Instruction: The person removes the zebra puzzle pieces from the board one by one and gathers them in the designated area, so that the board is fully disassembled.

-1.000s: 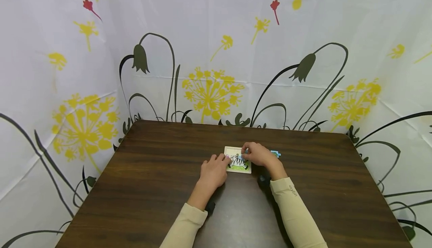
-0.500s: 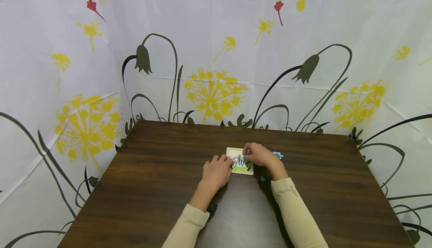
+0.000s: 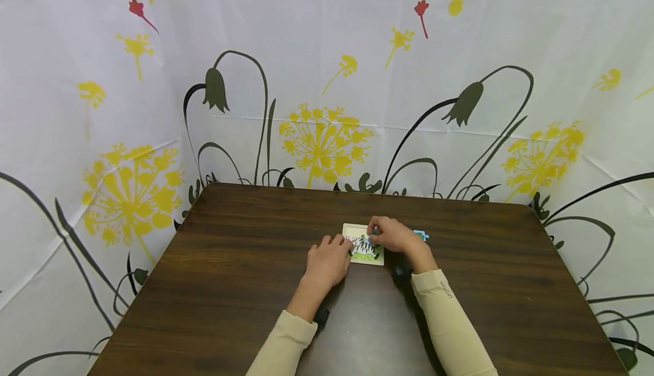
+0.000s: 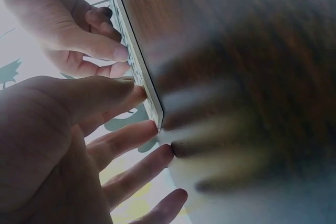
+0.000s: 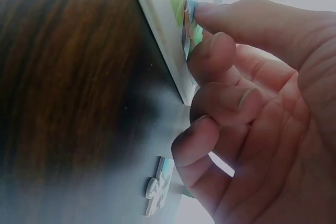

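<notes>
1. The puzzle tray [image 3: 370,262] lies flat on the dark wooden table [image 3: 230,262]; clock hours here are read from its centre, with 12 toward the curtain [image 3: 317,52].
2. The left hand [image 3: 326,261] is between 8 and 9 o'clock, its fingers spread apart and fairly straight, the tips at the tray's edge.
3. The right hand [image 3: 392,235] arches over the rim between 2 and 3 o'clock. Thumb and index finger pinch a small coloured piece [image 5: 190,8]; the other 3 fingers curl loosely toward the palm.
4. Fitting that piece looks like the step in hand. It would go best with the left fingertips bracing the 9 o'clock side, so that a push from the right does not slide the tray.
5. I would match the piece's outline to its neighbours first, lower it level, then press down on its face; forcing it while tilted could lift the pieces beside it.
6. Inside the tray, the zebra picture [image 3: 361,247] and green grass fill the 6 o'clock half. Toward 11 o'clock a pale area seems to be bare tray floor; the right hand hides the 2 o'clock corner.
7. Outside, near 3 o'clock beyond the right hand, blue loose puzzle material [image 3: 421,234] lies on the table; whether it is 1 piece or more, I cannot tell.
</notes>
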The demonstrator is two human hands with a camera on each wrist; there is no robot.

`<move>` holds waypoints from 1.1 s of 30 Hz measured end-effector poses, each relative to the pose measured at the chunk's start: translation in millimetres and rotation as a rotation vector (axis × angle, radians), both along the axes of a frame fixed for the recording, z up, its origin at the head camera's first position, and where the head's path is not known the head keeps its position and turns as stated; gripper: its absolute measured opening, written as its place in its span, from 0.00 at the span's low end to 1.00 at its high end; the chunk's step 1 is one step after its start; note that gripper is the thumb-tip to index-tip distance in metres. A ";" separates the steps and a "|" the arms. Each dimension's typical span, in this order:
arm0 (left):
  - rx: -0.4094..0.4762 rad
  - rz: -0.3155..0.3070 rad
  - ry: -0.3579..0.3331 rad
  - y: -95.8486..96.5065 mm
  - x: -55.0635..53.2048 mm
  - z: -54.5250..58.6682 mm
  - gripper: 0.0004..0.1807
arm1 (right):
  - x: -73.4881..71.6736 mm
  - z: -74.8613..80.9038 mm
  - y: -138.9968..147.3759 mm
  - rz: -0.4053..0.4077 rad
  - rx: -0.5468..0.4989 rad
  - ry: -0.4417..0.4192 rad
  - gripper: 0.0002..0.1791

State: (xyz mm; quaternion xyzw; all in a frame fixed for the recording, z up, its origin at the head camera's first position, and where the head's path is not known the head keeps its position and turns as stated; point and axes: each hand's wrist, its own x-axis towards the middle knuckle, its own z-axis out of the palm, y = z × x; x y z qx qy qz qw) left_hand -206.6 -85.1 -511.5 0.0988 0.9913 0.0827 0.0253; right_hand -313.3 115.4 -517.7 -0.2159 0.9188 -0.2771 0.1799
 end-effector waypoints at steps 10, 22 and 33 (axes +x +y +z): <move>0.008 -0.010 -0.026 -1.0 0.5 -0.2 0.21 | 0.3 2.5 -1.2 0.006 0.009 0.027 0.03; 0.003 -0.001 -0.022 0.0 -0.1 -1.9 0.21 | -0.3 4.2 1.7 -0.007 -0.004 0.085 0.03; 0.010 0.006 -0.025 1.0 0.2 -1.6 0.22 | 2.2 19.7 21.9 -0.012 -0.074 0.170 0.03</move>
